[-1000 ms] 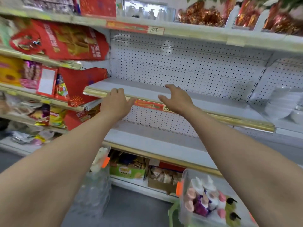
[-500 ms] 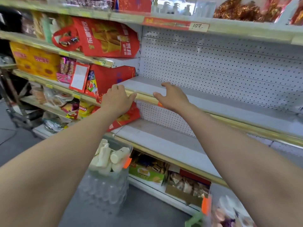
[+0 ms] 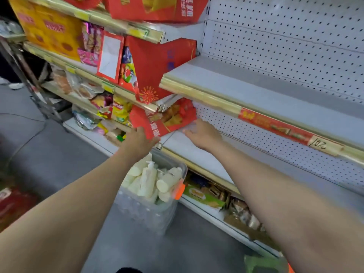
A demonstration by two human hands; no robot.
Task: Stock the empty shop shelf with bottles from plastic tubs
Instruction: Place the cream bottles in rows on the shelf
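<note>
A clear plastic tub (image 3: 149, 211) with orange clips stands on the floor below the shelves, full of several white bottles (image 3: 147, 180) lying in a heap. Above it run two bare white shelves with gold edges: an upper shelf (image 3: 226, 85) and a lower shelf (image 3: 193, 152). My left hand (image 3: 140, 143) hangs above the tub with its fingers against the lower edge of a red gift bag (image 3: 163, 119). My right hand (image 3: 202, 134) is spread palm down over the left end of the lower shelf. Neither hand holds a bottle.
Red and yellow gift boxes (image 3: 49, 32) and snack packets (image 3: 118, 109) fill the shelves on the left. Boxed goods (image 3: 204, 196) sit on the bottom shelf at the right. A green stool (image 3: 262, 264) shows at the bottom right. Grey floor lies to the left.
Both hands have dropped from the front edge of the upper shelf to the lower shelf and the red bag. The view has swung left and down, bringing the tub of white bottles to the middle.
</note>
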